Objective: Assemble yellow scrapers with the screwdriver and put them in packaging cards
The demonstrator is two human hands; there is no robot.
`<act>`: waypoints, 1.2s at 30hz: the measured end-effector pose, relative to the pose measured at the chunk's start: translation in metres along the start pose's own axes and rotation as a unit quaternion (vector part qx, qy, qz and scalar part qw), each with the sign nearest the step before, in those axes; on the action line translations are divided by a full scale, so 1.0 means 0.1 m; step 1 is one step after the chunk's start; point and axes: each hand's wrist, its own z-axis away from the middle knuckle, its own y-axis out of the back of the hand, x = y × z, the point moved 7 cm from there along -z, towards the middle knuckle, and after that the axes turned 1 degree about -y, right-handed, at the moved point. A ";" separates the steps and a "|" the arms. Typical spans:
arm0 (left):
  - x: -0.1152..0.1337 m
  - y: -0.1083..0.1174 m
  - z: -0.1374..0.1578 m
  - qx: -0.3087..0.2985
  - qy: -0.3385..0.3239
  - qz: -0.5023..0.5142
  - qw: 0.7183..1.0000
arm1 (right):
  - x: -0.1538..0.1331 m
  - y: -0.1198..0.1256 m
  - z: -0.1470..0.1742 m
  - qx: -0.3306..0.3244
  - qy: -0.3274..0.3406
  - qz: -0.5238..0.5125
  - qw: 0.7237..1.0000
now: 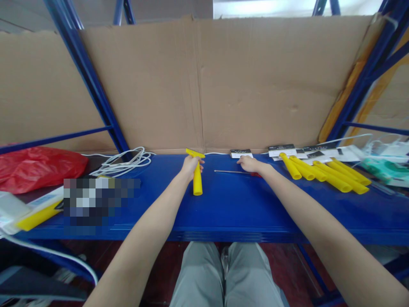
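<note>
My left hand (pixel 191 166) is closed around a yellow T-shaped scraper (pixel 198 183), its wide head uppermost and its hollow round handle pointing towards me. My right hand (pixel 248 163) has its fingers curled at the near edge of a small black-and-white packet (pixel 241 153) by the cardboard; the fingertips are partly hidden. A screwdriver (pixel 233 172) lies below that hand, its thin shaft pointing left and its red handle partly covered by my wrist.
Several yellow handles (pixel 332 177) lie on the blue shelf (pixel 230 209) at right, beside more packets (pixel 283 150). At left are coiled white cable (pixel 137 160), a red bag (pixel 41 168) and another yellow piece (pixel 40 216). Cardboard (pixel 255 85) stands behind, between blue posts (pixel 92 89).
</note>
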 end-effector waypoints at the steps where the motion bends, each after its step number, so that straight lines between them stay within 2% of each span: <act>1: 0.01 0.00 0.01 0.001 0.000 -0.001 1.000 | 0.03 0.03 0.02 0.010 -0.003 -0.010 1.000; 6: 0.02 -0.03 0.06 -0.003 -0.004 -0.010 1.000 | 0.32 0.20 0.20 0.081 -0.052 -0.039 0.995; 12: 0.00 -0.07 0.08 -0.016 0.009 -0.020 1.000 | 0.56 0.08 0.30 0.020 -0.096 -0.061 0.993; 20: 0.00 -0.09 0.09 -0.034 0.007 -0.031 0.999 | 0.48 0.04 0.25 -0.011 -0.078 -0.085 0.993; 28: 0.08 -0.15 0.14 -0.048 -0.037 -0.103 0.993 | 0.38 0.03 0.23 -0.040 -0.072 -0.028 0.996; 33: 0.11 -0.25 0.18 -0.096 -0.084 -0.241 0.962 | 0.36 0.02 0.24 -0.055 -0.068 -0.006 0.996; 36: 0.13 -0.32 0.21 -0.132 -0.140 -0.367 0.910 | 0.35 0.02 0.26 -0.055 -0.066 -0.011 0.996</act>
